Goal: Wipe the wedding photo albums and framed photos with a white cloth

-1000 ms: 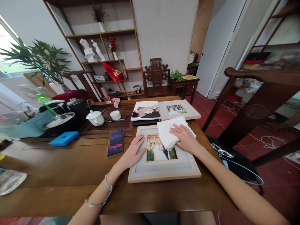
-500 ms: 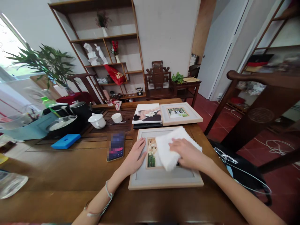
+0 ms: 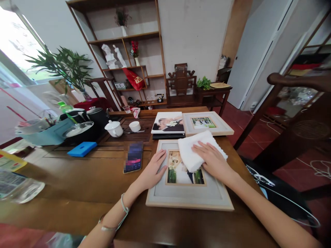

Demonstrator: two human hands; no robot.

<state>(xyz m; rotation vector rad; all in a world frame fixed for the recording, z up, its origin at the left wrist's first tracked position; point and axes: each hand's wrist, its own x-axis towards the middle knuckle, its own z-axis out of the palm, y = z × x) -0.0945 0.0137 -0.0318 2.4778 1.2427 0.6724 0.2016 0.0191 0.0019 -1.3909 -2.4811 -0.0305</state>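
A pale wooden picture frame (image 3: 181, 197) with a photo in it lies flat on the brown table (image 3: 77, 186) in front of me. My left hand (image 3: 152, 170) rests flat on the frame's left border, fingers stretched out. My right hand (image 3: 213, 162) presses a folded white cloth (image 3: 192, 151) onto the glass over the upper right of the photo, fingers spread on top of it.
Behind the frame lie a photo book (image 3: 168, 122) and a second framed picture (image 3: 207, 123). A phone (image 3: 133, 157) lies left of the frame. Further left are a blue block (image 3: 82, 148), teapot (image 3: 113, 128), cup (image 3: 134, 126) and pots. A dark wooden chair (image 3: 297, 113) stands at right.
My right hand slid the cloth down and left across the photo, then back up to its upper right. The left hand stayed on the frame's left edge. My view shifted rightwards.
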